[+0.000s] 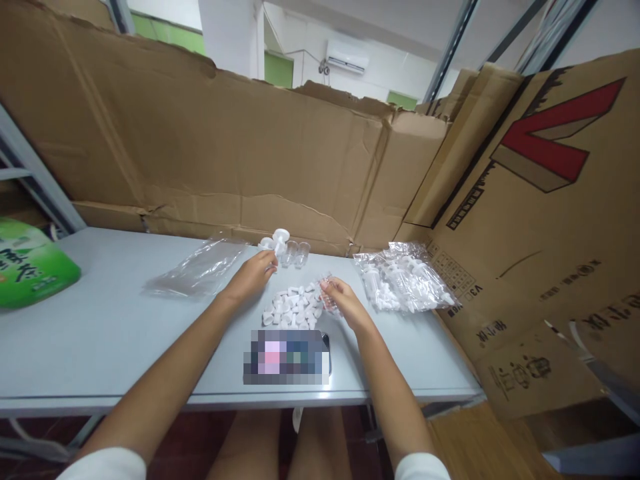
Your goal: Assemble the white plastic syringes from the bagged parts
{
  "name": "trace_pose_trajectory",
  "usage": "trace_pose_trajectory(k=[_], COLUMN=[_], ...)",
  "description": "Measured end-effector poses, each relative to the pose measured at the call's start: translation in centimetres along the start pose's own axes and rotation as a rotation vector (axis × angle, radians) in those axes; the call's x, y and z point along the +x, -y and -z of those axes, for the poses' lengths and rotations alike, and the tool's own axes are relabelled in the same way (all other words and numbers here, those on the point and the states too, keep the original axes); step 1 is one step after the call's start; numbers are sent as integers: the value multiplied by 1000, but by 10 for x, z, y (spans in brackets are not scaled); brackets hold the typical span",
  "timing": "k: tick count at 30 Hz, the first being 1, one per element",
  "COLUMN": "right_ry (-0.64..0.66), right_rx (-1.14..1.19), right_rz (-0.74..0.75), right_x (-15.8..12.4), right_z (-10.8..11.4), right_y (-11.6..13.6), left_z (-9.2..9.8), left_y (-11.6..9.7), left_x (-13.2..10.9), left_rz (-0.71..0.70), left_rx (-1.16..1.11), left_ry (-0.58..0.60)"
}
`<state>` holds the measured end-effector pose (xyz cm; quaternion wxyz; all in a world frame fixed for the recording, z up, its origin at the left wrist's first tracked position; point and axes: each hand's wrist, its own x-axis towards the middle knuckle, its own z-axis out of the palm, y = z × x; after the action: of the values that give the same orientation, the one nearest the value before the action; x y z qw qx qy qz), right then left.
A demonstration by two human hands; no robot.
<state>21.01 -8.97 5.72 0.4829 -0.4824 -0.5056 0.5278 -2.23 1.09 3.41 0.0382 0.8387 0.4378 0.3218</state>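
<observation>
My left hand [254, 272] reaches toward the back of the grey table [100, 333], fingers closed on a white plunger-like part [278, 240] beside two small clear tubes [296, 253]. My right hand [341, 300] pinches a small clear tube [327, 297] just right of a pile of small white plastic caps [294, 308]. Both forearms stretch in from the near edge.
A clear bag full of white syringe-like parts [405, 280] lies at the right. An empty clear bag [200, 268] lies at the left, a green packet [30, 263] at the far left. A phone [287, 357] rests near the front edge. Cardboard walls [250, 153] enclose the table.
</observation>
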Motion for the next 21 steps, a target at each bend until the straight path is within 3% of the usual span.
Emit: trace_pose_trajectory(k=[3,8,15,21], right_ry=[7,13,23,7], right_rx=[-6,1,-8,2], right_rz=[-2,3,-5,-4], right_x=[-1,-2,-2,-2], right_z=[-1,-2,-3,-3], right_y=[1,3,2,2], left_z=[-2,-10,-19,-16], left_y=[19,40,46,43], left_x=[15,25,20,17], left_rz=[13,43,80,128], left_rx=[45,90,147,158], left_ry=[72,93,119,89])
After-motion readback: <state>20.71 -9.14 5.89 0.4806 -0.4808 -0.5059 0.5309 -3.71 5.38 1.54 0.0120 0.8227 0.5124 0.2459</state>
